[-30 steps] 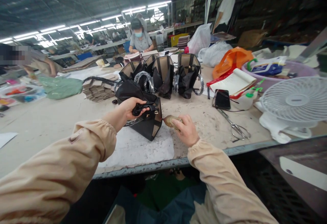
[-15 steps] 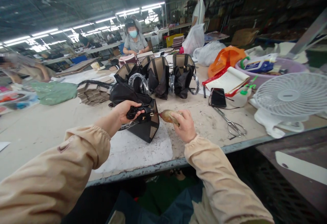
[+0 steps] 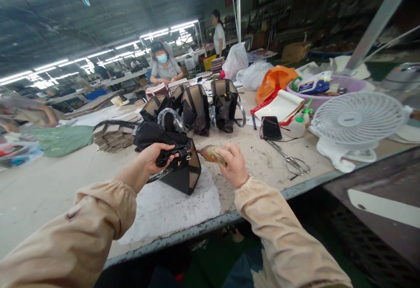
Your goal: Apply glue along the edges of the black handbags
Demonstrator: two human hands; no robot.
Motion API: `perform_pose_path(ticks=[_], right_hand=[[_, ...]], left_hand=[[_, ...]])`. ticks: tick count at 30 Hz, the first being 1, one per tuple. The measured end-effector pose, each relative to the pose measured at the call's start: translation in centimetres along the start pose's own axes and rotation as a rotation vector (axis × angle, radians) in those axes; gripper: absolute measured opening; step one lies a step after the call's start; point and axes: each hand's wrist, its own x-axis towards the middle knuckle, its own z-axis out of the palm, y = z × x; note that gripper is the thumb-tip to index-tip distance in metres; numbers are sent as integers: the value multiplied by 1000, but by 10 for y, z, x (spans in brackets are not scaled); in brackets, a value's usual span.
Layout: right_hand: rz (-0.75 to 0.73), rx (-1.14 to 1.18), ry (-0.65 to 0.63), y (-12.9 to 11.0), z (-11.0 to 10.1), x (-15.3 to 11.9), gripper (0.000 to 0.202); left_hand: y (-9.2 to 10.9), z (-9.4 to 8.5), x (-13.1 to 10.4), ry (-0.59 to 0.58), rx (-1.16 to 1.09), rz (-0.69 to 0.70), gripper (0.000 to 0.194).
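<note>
I have the left hand (image 3: 159,156) closed around a bunched dark part at the top of the black bag (image 3: 177,176), thumb pressed over the fingers. That bag sits tilted near the front edge of the table (image 3: 252,178), partly on a white sheet (image 3: 197,213) that reaches almost to that edge. On my other side, the right hand (image 3: 233,163) grips a yellowish-brown bottle (image 3: 211,153) with its fingers wrapped about the body; the reddish tip points at the bag's open end, beside the gold fittings, and I can't tell whether it touches.

Straight behind, more black bags (image 3: 226,113) with plastic-wrapped handles stand in a cluster, blocking my way toward the table's far edge. Left of them lies a stack of brown pieces (image 3: 113,139), then a green plastic bag (image 3: 64,140) toward the left side.

To the right, scissors (image 3: 292,159) lie slantwise near the front edge, their tips close to a phone (image 3: 271,128). Just past it I see a small green-capped bottle (image 3: 298,127) and an open notepad (image 3: 280,104). A white fan (image 3: 359,121) crowds the front edge further right, with a purple basin (image 3: 356,85) and an orange bag (image 3: 275,82) behind. Across the table, a masked co-worker (image 3: 166,68) sits by stacked pieces (image 3: 179,84).
</note>
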Motion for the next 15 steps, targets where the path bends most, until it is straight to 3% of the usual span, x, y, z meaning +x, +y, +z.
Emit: perform_pose_path(ticks=[15], right_hand=[[67,60,-88,4,6,-12,38]], left_hand=[[0,1,3,2,16,17,2]])
